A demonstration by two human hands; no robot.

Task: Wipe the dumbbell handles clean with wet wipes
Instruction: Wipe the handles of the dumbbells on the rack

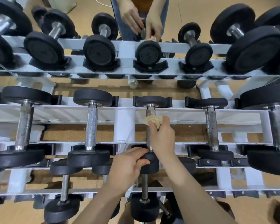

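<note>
A small black dumbbell lies across the top tier of the white rack (124,125), its knurled steel handle (150,111) running away from me. My right hand (162,138) grips a crumpled, yellowed wet wipe (152,120) and holds it against the handle's middle. My left hand (128,165) curls round the dumbbell's near black head (150,162). The far head (152,101) sits in its black cradle.
Other dumbbells lie on the same tier to the left (91,126) and right (211,126), with larger ones at both ends. A lower tier holds smaller dumbbells (144,202). A mirror (136,46) behind the rack reflects the rack and my hands.
</note>
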